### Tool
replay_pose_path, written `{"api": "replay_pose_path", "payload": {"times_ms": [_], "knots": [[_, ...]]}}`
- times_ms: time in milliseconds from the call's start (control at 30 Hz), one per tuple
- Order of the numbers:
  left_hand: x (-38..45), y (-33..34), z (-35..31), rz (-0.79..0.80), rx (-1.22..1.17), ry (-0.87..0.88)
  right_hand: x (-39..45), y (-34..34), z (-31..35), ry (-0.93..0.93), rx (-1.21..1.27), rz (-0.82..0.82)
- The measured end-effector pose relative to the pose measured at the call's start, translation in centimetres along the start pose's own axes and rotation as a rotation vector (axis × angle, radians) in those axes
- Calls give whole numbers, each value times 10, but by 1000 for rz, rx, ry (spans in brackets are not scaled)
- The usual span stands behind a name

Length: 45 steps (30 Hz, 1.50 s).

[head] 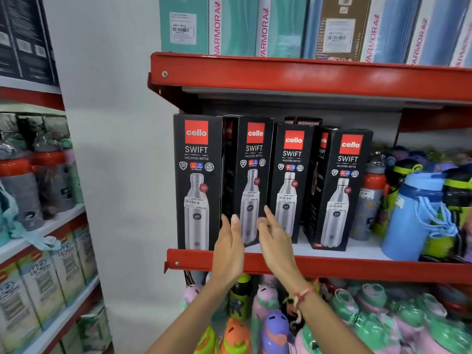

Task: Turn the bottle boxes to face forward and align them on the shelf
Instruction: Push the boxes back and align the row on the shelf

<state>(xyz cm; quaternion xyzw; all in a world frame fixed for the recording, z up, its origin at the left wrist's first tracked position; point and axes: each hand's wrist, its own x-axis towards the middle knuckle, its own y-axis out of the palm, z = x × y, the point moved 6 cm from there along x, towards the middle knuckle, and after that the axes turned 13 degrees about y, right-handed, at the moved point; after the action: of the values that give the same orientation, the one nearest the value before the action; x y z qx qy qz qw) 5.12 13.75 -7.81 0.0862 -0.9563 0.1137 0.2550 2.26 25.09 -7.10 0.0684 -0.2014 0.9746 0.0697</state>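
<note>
Several black Cello Swift bottle boxes stand on the red shelf (pixel 357 267). The leftmost box (pixel 198 180) faces forward at the shelf's front edge. The second box (pixel 251 175) sits a little further back and is turned slightly, showing its left side. A third box (pixel 291 180) and a fourth box (pixel 339 187) stand to the right, both angled. My left hand (pixel 229 246) and my right hand (pixel 274 238) are raised in front of the second box's lower part, fingers apart, one at each bottom side. Neither hand grips anything.
Loose bottles, one big blue bottle (pixel 419 215) among them, crowd the shelf right of the boxes. Tall teal and blue cartons (pixel 235 24) fill the shelf above. Colourful kids' bottles (pixel 275 325) stand below. A second rack (pixel 46 226) with bottles is at left.
</note>
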Motion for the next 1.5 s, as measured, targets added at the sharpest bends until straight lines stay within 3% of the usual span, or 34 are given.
{"api": "replay_pose_path", "payload": {"times_ms": [300,767,967,1067,1133,1167,1233,1300,1367,1500], "knots": [[10,1,2,102,-21,-133,26,4,9,233,42,86],[-10,-21,3,62,-4,-118,-28,-17,-8,64,57,100],[-15,-19,-8,13,23,-64,-17,-25,-19,83,93,112],[-15,-19,-10,-137,189,49,-10,-39,-22,66,81,97],[-17,-15,-25,-291,298,255,-3,-54,-27,53,75,39],[-16,-7,-35,-302,299,358,1,-62,-31,58,78,9],[-10,22,-44,-162,222,438,12,-74,-40,89,99,-29],[-3,64,-38,84,119,329,24,-82,-48,128,117,-27],[4,99,-22,216,17,139,34,-84,-55,182,124,15],[24,123,0,164,-18,-149,49,-77,-64,268,112,133]]}}
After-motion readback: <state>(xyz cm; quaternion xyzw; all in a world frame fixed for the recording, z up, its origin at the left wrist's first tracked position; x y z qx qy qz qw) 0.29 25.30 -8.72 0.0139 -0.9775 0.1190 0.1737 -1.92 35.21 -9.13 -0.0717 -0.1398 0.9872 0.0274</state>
